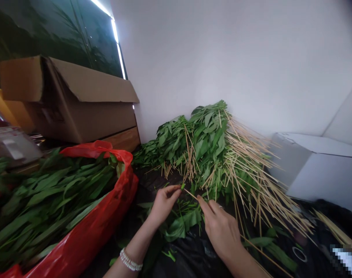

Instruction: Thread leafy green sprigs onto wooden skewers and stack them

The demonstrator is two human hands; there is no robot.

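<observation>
On black plastic sheeting [193, 258], leaves are being threaded onto a thin bamboo skewer.

Near the middle of the sheeting, a small green leaf piece [182, 186] is pinched between thumb and forefinger of the left hand [163, 202], whose wrist carries a white beaded bracelet [130, 261]. The thin bamboo skewer [190, 194] is gripped by the closed fingers of the right hand [220, 227], its tip touching the leaf piece. Loose green leaves [181, 224] are spread under both hands. Toward the sheeting's far edge, against the white wall [236, 58], a heap of leaf-loaded skewers [210, 146] is piled. At the left edge, a red plastic bag [106, 216] filled with long green leaves [48, 200] is seen, with a brown cardboard box [77, 100] behind it. By the right edge a white box [317, 166] is set.
</observation>
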